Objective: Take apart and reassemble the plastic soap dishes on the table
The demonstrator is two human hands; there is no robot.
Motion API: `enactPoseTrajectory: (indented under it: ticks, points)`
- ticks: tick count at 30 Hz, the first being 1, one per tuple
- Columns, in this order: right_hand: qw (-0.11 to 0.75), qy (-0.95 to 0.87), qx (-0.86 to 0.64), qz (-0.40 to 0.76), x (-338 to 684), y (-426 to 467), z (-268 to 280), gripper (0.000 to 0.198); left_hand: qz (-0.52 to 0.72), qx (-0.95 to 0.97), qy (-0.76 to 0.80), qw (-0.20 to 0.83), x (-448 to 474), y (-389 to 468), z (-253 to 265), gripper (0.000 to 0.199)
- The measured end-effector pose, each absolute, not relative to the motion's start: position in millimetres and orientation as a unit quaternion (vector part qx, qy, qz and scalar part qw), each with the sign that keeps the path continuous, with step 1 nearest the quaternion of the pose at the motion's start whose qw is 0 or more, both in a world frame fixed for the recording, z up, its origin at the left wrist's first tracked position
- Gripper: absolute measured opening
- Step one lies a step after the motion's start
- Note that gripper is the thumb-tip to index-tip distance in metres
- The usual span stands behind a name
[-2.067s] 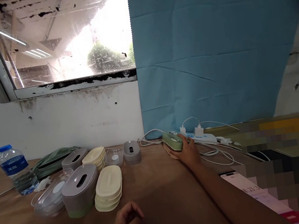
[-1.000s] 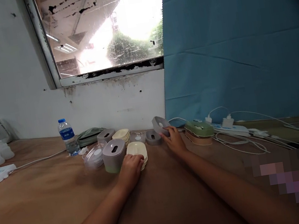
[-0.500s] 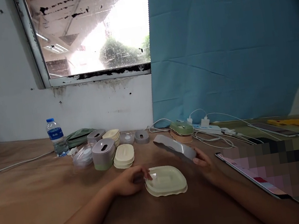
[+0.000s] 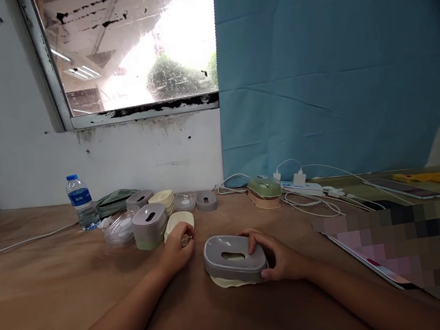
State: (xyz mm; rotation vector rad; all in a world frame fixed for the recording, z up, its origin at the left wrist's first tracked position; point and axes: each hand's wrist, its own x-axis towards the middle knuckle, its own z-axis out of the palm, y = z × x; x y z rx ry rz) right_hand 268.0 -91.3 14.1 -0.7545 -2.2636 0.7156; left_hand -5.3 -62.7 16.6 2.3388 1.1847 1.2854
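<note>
A grey oval plastic cover with a slot [image 4: 225, 249] sits over a cream plastic lid [image 4: 231, 282], whose wavy rim shows beneath it. My right hand [image 4: 281, 258] is closed round the cover's right end, with the thumb low at the front and fingers on top. Farther left, my left hand [image 4: 178, 248] curls its fingers and thumb at the near edge of a small pile of cream lids [image 4: 176, 219]. It hides part of that pile, and the fingertips appear to pinch the edge.
Beside the pile stands a grey-and-green slotted box [image 4: 151, 230], near clear plastic lids [image 4: 120, 229]. Behind are more cream lids [image 4: 161, 197], a small grey cover [image 4: 206, 201] and a water bottle [image 4: 82, 202]. Cables and a power strip [image 4: 302, 188] lie right, beyond a tablet [image 4: 366, 259].
My right hand has lowered the grey cover from a tilt onto the cream lid. My left hand has left that lid and moved back and left to the cream pile.
</note>
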Motion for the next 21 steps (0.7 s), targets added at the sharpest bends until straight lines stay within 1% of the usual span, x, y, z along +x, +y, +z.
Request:
enactPoseTrajectory:
  ticks: [3,5,8,10,12,13,18,21]
  points:
    - [0.297,-0.841,-0.355,0.281,266,-97,16,0.054,0.433,0.796,0.399,0.142,-2,-66,19,0.012]
    - [0.286,-0.833,-0.384,0.277,265,-100,16,0.054,0.419,0.806,0.376,0.185,-1,-71,23,0.01]
    - [0.281,-0.832,-0.393,0.272,265,-101,18,0.049,0.353,0.861,0.284,0.232,3,-83,31,0.022]
    - [0.286,-0.826,-0.397,0.278,267,-100,18,0.048,0.298,0.897,0.25,0.209,8,-92,34,0.038]
    - [0.289,-0.817,-0.403,0.294,268,-98,19,0.046,0.27,0.911,0.264,0.164,14,-98,32,0.055]
    - [0.29,-0.813,-0.405,0.302,269,-98,19,0.046,0.265,0.912,0.276,0.147,17,-100,30,0.059]
    - [0.265,-0.825,-0.403,0.294,272,-99,22,0.047,0.253,0.917,0.281,0.129,20,-98,21,0.051]
    - [0.227,-0.859,-0.369,0.272,274,-99,23,0.06,0.238,0.931,0.262,0.091,19,-99,23,0.051]
